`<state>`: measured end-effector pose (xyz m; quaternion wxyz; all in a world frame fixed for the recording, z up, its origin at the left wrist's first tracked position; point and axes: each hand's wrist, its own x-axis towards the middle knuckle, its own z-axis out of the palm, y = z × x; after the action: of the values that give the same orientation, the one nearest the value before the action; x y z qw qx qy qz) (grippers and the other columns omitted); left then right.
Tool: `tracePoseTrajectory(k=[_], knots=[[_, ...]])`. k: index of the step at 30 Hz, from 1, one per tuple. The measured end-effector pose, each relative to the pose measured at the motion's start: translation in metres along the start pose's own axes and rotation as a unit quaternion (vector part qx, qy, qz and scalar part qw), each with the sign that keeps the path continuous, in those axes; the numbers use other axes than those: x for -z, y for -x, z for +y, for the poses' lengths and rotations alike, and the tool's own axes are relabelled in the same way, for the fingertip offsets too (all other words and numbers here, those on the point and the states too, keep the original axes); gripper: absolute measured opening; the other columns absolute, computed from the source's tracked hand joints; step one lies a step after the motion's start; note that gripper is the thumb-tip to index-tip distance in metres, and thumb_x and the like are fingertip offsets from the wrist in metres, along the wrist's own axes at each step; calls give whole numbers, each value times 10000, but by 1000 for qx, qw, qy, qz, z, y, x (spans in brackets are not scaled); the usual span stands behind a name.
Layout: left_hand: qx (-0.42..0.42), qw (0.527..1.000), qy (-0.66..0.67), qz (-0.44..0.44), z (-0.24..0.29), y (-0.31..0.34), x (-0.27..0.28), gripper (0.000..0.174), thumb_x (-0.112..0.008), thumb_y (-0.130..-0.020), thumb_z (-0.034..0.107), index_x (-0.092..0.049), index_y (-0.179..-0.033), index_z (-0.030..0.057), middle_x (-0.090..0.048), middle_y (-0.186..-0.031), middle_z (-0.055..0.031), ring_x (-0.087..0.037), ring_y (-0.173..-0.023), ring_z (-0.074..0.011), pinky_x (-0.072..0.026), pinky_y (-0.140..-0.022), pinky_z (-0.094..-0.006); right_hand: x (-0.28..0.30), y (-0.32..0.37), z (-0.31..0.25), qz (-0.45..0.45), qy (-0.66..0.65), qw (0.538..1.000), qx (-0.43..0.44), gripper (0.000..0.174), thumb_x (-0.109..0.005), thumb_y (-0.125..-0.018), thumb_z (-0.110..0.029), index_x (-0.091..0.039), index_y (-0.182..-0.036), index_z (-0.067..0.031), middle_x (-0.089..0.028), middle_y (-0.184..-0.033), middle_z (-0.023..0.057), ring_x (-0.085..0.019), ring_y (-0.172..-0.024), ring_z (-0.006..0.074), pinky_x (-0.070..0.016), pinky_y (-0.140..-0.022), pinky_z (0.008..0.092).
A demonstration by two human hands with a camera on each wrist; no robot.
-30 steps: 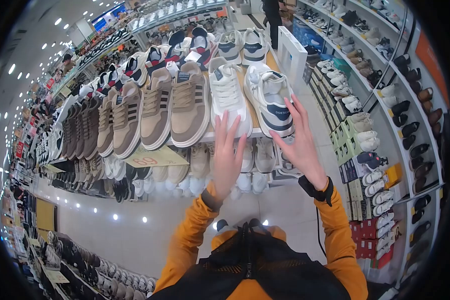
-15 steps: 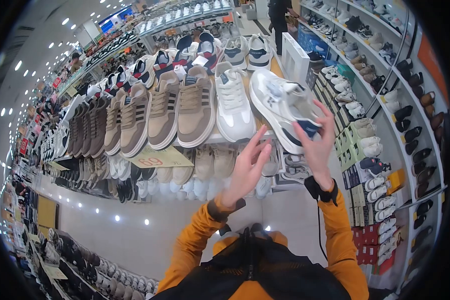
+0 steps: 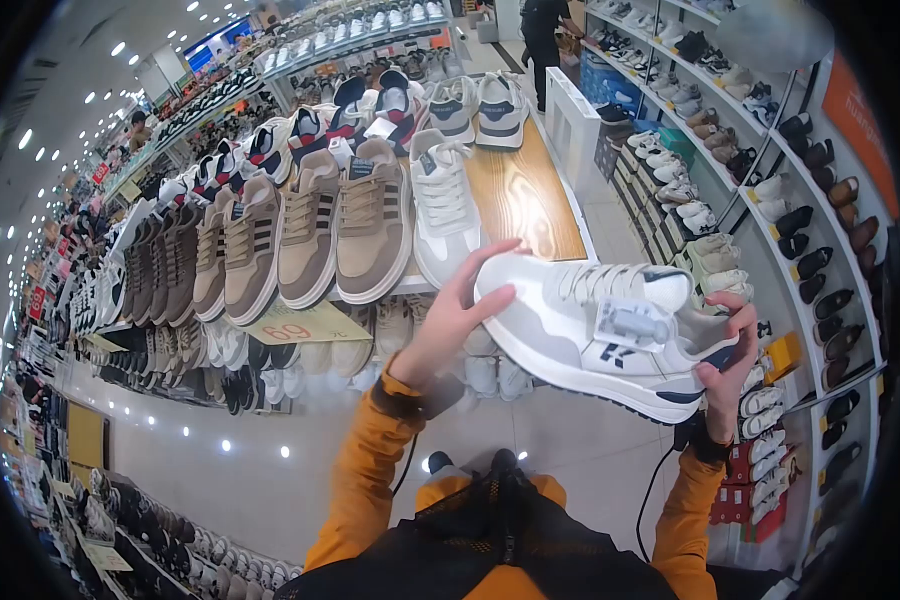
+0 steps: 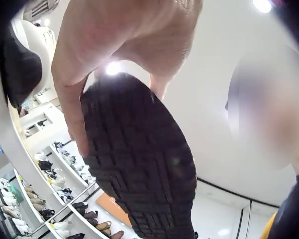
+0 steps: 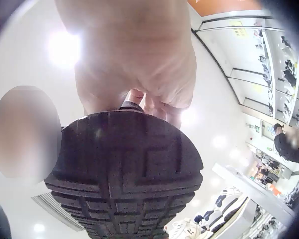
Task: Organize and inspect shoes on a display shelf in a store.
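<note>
Up off the display, a white and grey sneaker [image 3: 555, 330] with navy heel trim is held sideways between my two hands. My left hand [image 3: 448, 325] grips its toe, thumb on one side and fingers on the other. At the heel end, my right hand [image 3: 727, 365] holds the collar and back of the sneaker. Both wrist views look up at its dark treaded sole [image 4: 139, 159], with the left palm [image 4: 134, 35] over the toe and the right palm [image 5: 134, 55] behind the heel. A matching white sneaker [image 3: 445, 210] stays on the display.
Beige and brown sneakers [image 3: 370, 225] line the display to the left, above a yellow price sign [image 3: 305, 322]. Bare wooden board [image 3: 525, 190] shows beside the white sneaker. Shoe shelves [image 3: 770, 190] rise at the right. A person in dark clothes [image 3: 542, 45] stands farther back.
The right hand took hold of the sneaker's heel and lifted it off the board toward me. It is now turned sideways, and the left hand has come onto its toe.
</note>
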<state>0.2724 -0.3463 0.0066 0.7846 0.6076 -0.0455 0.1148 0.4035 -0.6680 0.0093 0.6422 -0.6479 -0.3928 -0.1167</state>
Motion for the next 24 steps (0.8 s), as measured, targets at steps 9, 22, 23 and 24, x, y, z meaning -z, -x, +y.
tracePoseTrajectory(k=[9,22,23,24], knots=[[67,989,-102,-82,21,47,21,679,-755,-735,62,-491,-1360,81,-529,-1333,-50,-479,-1212,-149,-364,-1046,-314,-29,-35,13,-163,-113,980,-5,523,-837,-608,-212,-380,-839,-111,-563,-1132,187,-544,-1064,240,-423,-930,344],[-56,944,-59,319,16,64,-25,507,-719,-818,88,-540,-1288,23,-600,-1190,-113,-567,-1068,-151,-444,-927,-285,-158,-61,45,8,-46,999,-2,522,-510,-965,-135,-282,-1412,11,-345,-1445,182,-348,-1343,255,-261,-1110,360],[-73,937,-65,335,14,61,-31,511,-721,-817,86,-536,-1288,21,-591,-1206,-114,-558,-1089,-160,-436,-942,-293,-164,-50,42,4,-34,999,-3,563,-474,-981,-162,-223,-1453,13,-263,-1500,188,-280,-1382,266,-209,-1134,373],[-88,930,-70,351,10,58,-36,515,-722,-815,83,-531,-1288,20,-583,-1222,-114,-548,-1110,-169,-427,-956,-302,-168,-39,40,4,-34,999,-4,563,-474,-981,-162,-223,-1453,13,-263,-1500,188,-280,-1382,266,-209,-1134,373]])
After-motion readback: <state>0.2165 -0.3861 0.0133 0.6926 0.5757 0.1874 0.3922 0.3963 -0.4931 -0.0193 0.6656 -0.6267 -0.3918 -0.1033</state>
